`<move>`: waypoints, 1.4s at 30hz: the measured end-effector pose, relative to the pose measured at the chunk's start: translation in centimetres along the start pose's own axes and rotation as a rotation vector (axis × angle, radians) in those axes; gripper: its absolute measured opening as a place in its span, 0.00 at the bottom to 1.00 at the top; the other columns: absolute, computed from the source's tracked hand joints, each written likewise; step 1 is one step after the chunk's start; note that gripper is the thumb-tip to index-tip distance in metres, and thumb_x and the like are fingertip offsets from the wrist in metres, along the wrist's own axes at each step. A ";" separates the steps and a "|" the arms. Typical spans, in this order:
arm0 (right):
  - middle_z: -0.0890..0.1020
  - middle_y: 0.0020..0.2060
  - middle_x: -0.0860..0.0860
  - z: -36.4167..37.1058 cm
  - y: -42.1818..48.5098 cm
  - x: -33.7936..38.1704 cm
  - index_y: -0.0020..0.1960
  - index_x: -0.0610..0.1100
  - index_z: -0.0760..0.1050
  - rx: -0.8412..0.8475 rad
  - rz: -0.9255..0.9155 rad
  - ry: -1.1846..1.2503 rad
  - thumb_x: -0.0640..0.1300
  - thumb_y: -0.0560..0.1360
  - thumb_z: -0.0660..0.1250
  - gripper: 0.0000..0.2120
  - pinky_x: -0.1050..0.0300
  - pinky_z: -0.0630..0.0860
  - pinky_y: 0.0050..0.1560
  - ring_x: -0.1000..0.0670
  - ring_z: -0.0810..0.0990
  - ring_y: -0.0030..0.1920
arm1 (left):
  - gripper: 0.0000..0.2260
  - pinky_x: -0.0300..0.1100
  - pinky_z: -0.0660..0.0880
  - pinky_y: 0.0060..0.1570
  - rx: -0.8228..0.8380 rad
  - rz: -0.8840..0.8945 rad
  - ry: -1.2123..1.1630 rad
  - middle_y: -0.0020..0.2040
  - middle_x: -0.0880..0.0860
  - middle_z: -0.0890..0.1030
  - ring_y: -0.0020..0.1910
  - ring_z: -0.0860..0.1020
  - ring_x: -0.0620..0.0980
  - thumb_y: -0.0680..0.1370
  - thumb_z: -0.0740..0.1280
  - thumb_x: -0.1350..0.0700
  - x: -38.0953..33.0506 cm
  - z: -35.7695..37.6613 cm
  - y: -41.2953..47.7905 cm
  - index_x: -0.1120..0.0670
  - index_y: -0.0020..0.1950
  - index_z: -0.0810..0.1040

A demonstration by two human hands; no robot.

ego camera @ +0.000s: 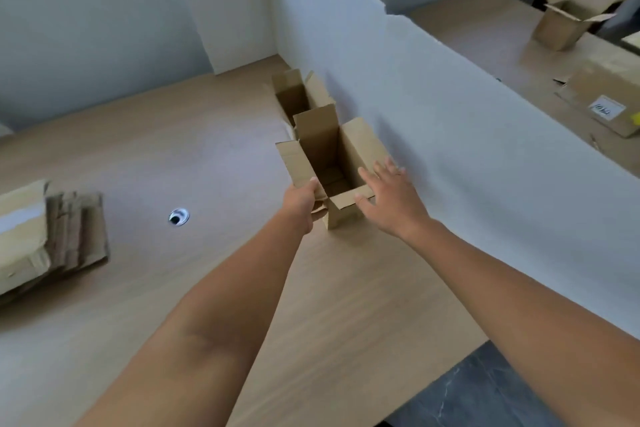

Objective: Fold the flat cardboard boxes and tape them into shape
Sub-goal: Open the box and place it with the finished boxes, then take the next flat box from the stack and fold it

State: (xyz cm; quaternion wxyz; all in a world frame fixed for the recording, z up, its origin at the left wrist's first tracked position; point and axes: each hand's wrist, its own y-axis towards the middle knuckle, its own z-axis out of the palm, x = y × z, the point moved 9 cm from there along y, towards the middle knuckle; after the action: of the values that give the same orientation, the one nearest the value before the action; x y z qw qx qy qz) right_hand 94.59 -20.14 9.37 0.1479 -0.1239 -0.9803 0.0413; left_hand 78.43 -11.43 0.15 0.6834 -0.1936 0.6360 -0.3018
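An upright brown cardboard box (332, 156) stands on the wooden table (214, 163) beside the white partition, its top flaps open. My left hand (302, 202) grips the box's near left side, fingers curled around the wall below the left flap. My right hand (388, 193) is spread with straight fingers against the box's right side, the thumb on the near flap. A second formed box (298, 94) with open flaps stands just behind the first. A stack of flat cardboard boxes (48, 236) lies at the table's left edge.
A white partition (433, 121) runs along the right of the table. A round metal cable hole (178, 217) sits in the tabletop left of my arms. Beyond the partition, another desk holds an open box (564, 24) and a flat labelled carton (609, 100).
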 end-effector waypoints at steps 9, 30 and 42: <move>0.55 0.82 0.47 -3.8 5.9 2.2 0.82 0.51 0.56 0.007 -0.081 -0.013 0.59 0.84 0.52 0.28 0.44 0.42 0.80 0.45 0.45 0.82 | 0.27 0.49 0.68 0.68 -0.197 0.367 0.463 0.75 0.53 0.69 0.72 0.69 0.55 0.82 0.62 0.41 -8.5 -1.3 -0.4 0.53 0.76 0.63; 0.55 0.81 0.46 20.0 8.6 59.0 0.83 0.46 0.49 0.390 -0.560 0.142 0.61 0.83 0.56 0.35 0.48 0.54 0.79 0.46 0.51 0.81 | 0.37 0.62 0.63 0.73 -0.852 0.138 0.894 0.76 0.57 0.68 0.76 0.64 0.59 0.77 0.62 0.31 -12.2 -68.7 -5.7 0.54 0.77 0.66; 0.63 0.75 0.49 29.4 16.9 66.5 0.79 0.50 0.58 0.225 -0.023 0.719 0.56 0.78 0.66 0.34 0.48 0.69 0.69 0.47 0.69 0.70 | 0.63 0.57 0.69 0.68 -0.765 0.033 0.328 0.75 0.55 0.67 0.72 0.68 0.59 0.54 0.63 0.14 -8.5 -83.5 3.5 0.52 0.79 0.61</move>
State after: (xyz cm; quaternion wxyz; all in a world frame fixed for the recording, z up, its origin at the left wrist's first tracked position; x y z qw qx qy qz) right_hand 28.09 11.87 -2.03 0.4957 -0.1025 -0.8565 0.1008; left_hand -3.39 6.72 -5.36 0.4565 -0.3728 0.8056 -0.0596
